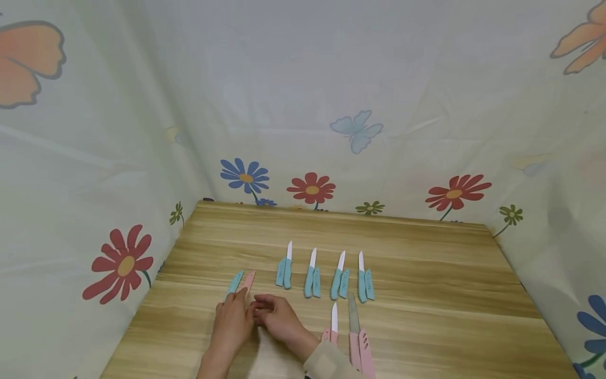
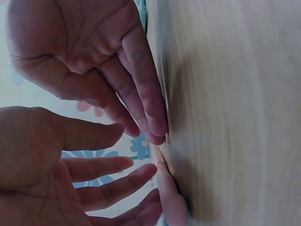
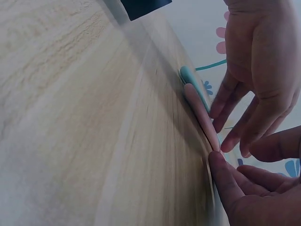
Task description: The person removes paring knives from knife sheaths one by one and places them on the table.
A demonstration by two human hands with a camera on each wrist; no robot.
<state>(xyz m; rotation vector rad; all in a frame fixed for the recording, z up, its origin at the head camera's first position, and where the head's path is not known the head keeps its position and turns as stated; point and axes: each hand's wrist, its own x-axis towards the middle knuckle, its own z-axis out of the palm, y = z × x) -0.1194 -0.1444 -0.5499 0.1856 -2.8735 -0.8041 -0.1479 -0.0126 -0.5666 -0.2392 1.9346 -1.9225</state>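
Note:
In the head view, a teal sheathed knife (image 1: 235, 282) and a pink sheathed knife (image 1: 250, 279) lie side by side at the table's left, tips pointing away. My left hand (image 1: 232, 322) is over their near parts, fingers loosely bent, and hides the handles there. Close beside it is my right hand (image 1: 280, 319), turned inward with fingers extended low to the wood. In the right wrist view, the pink handle (image 3: 201, 113) lies against the teal handle (image 3: 187, 76); the right fingertips (image 3: 217, 160) are right at the pink knife's end, and left fingers hang beside it.
Several teal knives (image 1: 310, 281) with white blades lie in a row mid-table, each beside its teal sheath (image 1: 316, 283). Nearer are a small pink knife (image 1: 334, 318) and a larger pink knife (image 1: 354, 321) beside its slotted sheath (image 1: 365, 350). Flowered cloth (image 1: 303, 105) encloses the table (image 1: 450, 295).

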